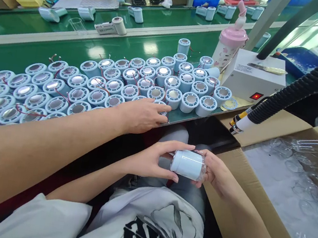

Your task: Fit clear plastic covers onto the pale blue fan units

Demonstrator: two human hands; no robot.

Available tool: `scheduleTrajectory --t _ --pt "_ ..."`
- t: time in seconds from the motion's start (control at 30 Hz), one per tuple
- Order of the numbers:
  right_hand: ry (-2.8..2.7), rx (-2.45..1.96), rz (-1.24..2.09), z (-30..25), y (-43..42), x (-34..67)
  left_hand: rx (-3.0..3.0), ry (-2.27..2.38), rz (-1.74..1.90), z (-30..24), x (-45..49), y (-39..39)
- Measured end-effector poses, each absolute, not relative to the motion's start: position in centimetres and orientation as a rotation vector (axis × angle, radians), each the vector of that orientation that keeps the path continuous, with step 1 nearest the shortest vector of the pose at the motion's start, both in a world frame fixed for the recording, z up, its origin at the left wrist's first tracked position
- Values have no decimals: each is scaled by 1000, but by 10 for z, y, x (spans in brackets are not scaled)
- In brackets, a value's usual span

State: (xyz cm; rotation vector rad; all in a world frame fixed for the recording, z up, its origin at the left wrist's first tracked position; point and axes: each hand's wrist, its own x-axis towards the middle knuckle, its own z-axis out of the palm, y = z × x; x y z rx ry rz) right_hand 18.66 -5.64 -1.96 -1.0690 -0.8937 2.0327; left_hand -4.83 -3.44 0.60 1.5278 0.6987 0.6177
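Above my lap, a light blue motor-like cylinder [187, 164] lies on its side between my hands. A clear plastic cup [202, 169] sits around its right end; how far it reaches along the cylinder I cannot tell. My left hand [157, 159] grips the left end, thumb below and fingers above. At the other end, my right hand [213, 170] is closed on the clear cup, its fingertips partly hidden. Just beyond, many similar light blue cylinders [173, 94] stand upright on the green bench, several with thin red wires.
Another person's hand [143, 116] reaches from the left onto the front cylinders. At right stand a carton [253, 177] of clear plastic cups, a black flexible hose [296, 85] and a white box with a lit red switch [250, 76]. A pink-lidded bottle [232, 38] is behind.
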Motion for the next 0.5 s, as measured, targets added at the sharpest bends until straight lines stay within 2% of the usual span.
scheduleTrajectory --t 0.13,0.27,0.5 --pt "-746 -1042 1968 -29 -55 186 1261 653 638 -8 -37 -21" --pt "-584 -1037 1713 -49 -54 190 1000 602 664 -31 -1 14" --pt "-468 -1004 1428 -79 -34 208 1003 519 598 -43 67 71"
